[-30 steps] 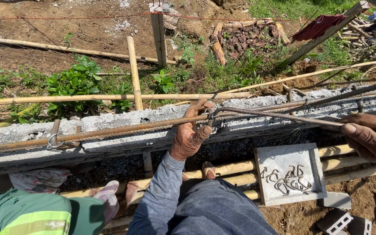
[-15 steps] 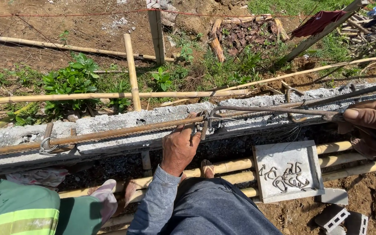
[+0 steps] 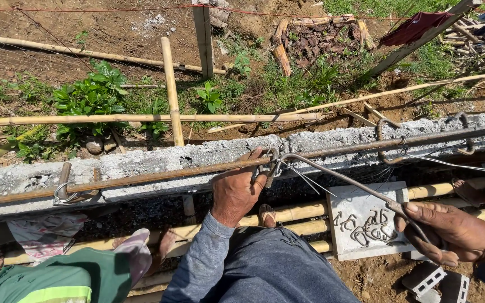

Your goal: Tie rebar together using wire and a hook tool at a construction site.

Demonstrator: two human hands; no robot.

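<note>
The landmark is the rusty rebar point(image 3: 158, 177) that runs lengthwise along the top of the grey concrete-block wall point(image 3: 158, 160).

Left hand point(image 3: 237, 191): it rests against the rebar near mid-length, fingers point(image 3: 254, 160) curled over the bar and pressed onto a bent steel stirrup point(image 3: 270, 165) hooked there. By the look of it, this grip keeps the stirrup square to the bar while the tie is worked.

Right hand point(image 3: 456, 233): it sits below and to the right of the rebar, fingers closed around the lower end of a long curved wire hook point(image 3: 355, 185). The hook's upper end reaches up to the rebar at the stirrup, with thin tie wire point(image 3: 304, 178) strands fanning out at that joint (the exact wrap cannot be made out). The long reach appears to give leverage for twisting.

Other stirrups: one hangs on the rebar far to the left point(image 3: 63, 188), another far to the right point(image 3: 391, 143), which suggests regular spacing.

Below the rebar, a flat grey square tray point(image 3: 341, 247) lies on bamboo poles point(image 3: 298, 213) and holds small bent wire pieces point(image 3: 366, 227), within reach of the right hand. No labels or signs can be seen. Lower left of the rebar, a green garment with a yellow-green stripe point(image 3: 51, 280) belongs to another person. Beyond the rebar stand bamboo stakes point(image 3: 169, 90) and green plants point(image 3: 91, 98).
</note>
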